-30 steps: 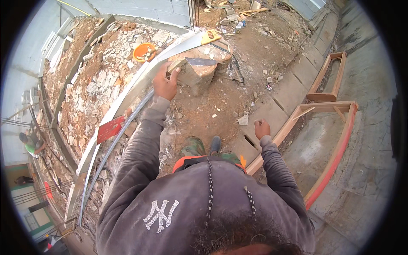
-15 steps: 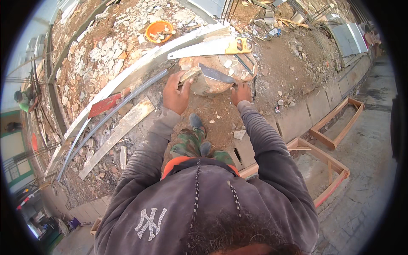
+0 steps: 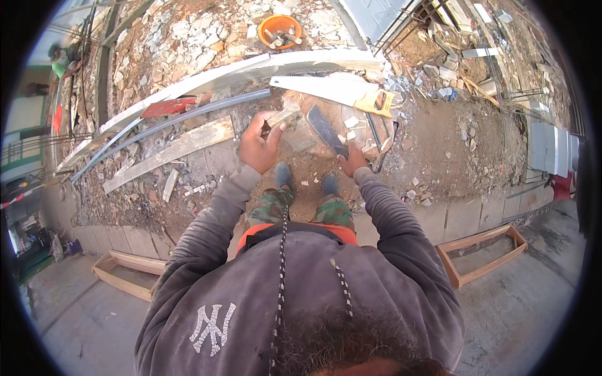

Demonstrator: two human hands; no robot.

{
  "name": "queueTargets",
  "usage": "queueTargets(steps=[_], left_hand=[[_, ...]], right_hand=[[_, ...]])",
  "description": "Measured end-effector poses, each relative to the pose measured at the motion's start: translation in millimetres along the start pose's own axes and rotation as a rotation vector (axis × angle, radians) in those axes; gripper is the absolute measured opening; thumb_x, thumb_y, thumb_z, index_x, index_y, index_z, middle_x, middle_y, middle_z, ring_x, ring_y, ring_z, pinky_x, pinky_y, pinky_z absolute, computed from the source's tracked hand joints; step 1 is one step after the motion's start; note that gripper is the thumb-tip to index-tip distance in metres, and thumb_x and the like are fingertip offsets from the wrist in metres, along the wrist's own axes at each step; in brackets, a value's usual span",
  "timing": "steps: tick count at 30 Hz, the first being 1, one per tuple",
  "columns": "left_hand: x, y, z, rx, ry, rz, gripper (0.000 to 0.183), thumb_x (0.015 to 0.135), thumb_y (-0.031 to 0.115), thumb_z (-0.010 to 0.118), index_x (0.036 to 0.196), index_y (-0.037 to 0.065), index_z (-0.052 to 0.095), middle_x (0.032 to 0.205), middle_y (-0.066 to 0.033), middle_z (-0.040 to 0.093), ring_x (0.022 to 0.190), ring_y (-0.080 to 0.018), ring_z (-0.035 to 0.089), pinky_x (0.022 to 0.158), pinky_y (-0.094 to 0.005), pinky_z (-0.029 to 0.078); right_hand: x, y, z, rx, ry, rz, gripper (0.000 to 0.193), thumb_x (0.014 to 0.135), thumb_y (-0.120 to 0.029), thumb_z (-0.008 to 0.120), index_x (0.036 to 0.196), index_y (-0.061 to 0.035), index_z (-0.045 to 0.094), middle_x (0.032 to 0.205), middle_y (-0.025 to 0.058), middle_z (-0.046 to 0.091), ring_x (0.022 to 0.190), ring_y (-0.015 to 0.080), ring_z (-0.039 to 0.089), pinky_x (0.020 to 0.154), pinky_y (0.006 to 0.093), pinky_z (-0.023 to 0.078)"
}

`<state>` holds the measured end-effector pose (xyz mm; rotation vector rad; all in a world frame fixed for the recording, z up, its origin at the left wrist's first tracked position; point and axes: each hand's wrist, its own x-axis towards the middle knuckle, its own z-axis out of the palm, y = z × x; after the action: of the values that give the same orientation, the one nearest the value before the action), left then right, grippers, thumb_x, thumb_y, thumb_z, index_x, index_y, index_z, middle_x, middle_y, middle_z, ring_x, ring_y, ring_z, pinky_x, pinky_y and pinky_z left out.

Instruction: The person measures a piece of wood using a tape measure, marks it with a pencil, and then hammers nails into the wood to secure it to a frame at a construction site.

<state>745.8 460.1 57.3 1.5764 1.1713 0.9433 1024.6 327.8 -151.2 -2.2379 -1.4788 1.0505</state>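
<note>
I've got the left hand [image 3: 260, 143] up front, closed on a small, rough, pale-brown wooden block [image 3: 286, 116], thumb on one side and fingers on the other. The near end of that block disappears behind the fingers; its far end overlaps the edge of the round, tan-topped tree stump [image 3: 339, 116], and I can't tell from here whether they touch.

Over to the right hand [image 3: 355, 160] — curled tight at the base of a dark-grey, broad-bladed knife [image 3: 323, 128]. The handle is swallowed by the fist, so its shape is lost to me. The blade slants over the stump, its tip toward the block yet apart from it; resting or just above the wood, I can't say.

Across the stump's far side lies a handsaw with a pale blade and yellow handle [image 3: 375, 102], blade pointing left. Beside it, a thin, dark, long-armed tool [image 3: 375, 131] — too small to make out its kind. Beyond the long pale beam [image 3: 320, 60] sits a round orange basin [image 3: 280, 32] holding short wooden pieces.

Out left, a person in green [image 3: 60, 64] is small and blurred near the dark rim. Lower left, the sleeve [image 3: 210, 219] cuts off part of a rectangular wooden frame [image 3: 125, 285].
</note>
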Motion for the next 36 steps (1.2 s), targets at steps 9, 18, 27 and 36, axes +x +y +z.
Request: queueTargets(steps=[9, 18, 27, 36], left_hand=[[-30.2, 35.1, 38.9, 0.072, 0.180, 0.023, 0.028, 0.092, 0.010, 0.077, 0.118, 0.002, 0.070, 0.107, -0.0120, 0.071, 0.098, -0.0194, 0.069, 0.085, -0.0324, 0.054], [-21.8, 36.9, 48.6, 0.196, 0.138, 0.113, 0.029, 0.089, 0.010, 0.080, 0.116, 0.002, 0.071, 0.105, -0.0139, 0.071, 0.097, -0.0252, 0.070, 0.084, -0.0342, 0.054], [-12.4, 23.4, 31.5, 0.232, 0.054, 0.149, 0.027, 0.089, 0.011, 0.080, 0.112, 0.002, 0.070, 0.104, -0.0145, 0.071, 0.093, -0.0284, 0.071, 0.081, -0.0358, 0.056], [-8.1, 13.6, 14.9, 0.186, 0.011, 0.166, 0.027, 0.088, 0.012, 0.081, 0.110, 0.001, 0.068, 0.104, -0.0167, 0.070, 0.094, -0.0296, 0.072, 0.081, -0.0368, 0.056]], right_hand=[[-67.1, -60.4, -84.2, 0.416, 0.141, -0.264, 0.028, 0.096, -0.017, 0.056, 0.117, -0.0003, 0.063, 0.093, 0.0249, 0.067, 0.088, 0.0385, 0.068, 0.082, 0.0445, 0.052], [-100.5, -178.7, -178.5, 0.544, 0.101, -0.370, 0.022, 0.105, -0.023, 0.056, 0.107, -0.0019, 0.061, 0.075, 0.0192, 0.063, 0.065, 0.0319, 0.063, 0.064, 0.0436, 0.049], [-87.8, -194.4, -137.3, 0.220, 0.316, -0.350, 0.023, 0.104, -0.025, 0.053, 0.103, -0.0014, 0.057, 0.076, 0.0264, 0.064, 0.077, 0.0501, 0.064, 0.067, 0.0573, 0.048], [-97.2, -221.9, -132.9, 0.240, 0.372, -0.337, 0.026, 0.104, -0.027, 0.054, 0.105, -0.0014, 0.058, 0.077, 0.0262, 0.066, 0.075, 0.0495, 0.065, 0.067, 0.0570, 0.049]])
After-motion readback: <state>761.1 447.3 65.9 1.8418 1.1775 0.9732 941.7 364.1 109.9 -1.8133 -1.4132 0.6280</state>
